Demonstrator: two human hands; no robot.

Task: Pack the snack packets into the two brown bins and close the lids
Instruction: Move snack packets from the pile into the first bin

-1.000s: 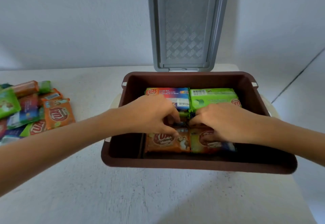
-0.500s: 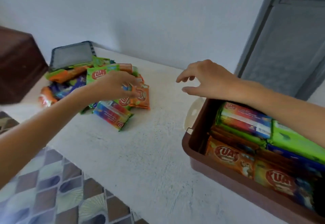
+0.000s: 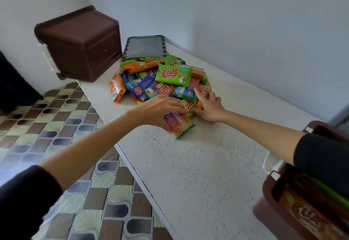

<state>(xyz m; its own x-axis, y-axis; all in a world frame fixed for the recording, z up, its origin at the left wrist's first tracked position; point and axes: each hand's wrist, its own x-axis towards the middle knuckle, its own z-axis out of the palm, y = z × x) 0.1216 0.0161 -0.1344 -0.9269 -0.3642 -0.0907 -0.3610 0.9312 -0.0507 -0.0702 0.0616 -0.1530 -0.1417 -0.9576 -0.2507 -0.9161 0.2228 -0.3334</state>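
A heap of snack packets (image 3: 160, 81) in green, orange and blue wrappers lies on the white table (image 3: 198, 164). My left hand (image 3: 160, 111) is spread over a rainbow-coloured packet (image 3: 179, 126) at the heap's near edge, fingers fairly straight, thumb at its near side. My right hand (image 3: 207, 105) touches the heap's right side, index finger stretched onto a blue packet (image 3: 186, 91). One brown bin (image 3: 273, 207) at the lower right holds packets. A second brown bin (image 3: 79, 43) lies tipped on its side at the far left.
A grey lid (image 3: 144, 48) lies flat on the table behind the heap, beside the tipped bin. The table's left edge drops to a patterned tile floor (image 3: 56, 126). White walls close in behind and to the right.
My view has swung left from the filled bin to the heap. Both hands left the bin; the left reached the heap first, and the right has now crossed over to it.
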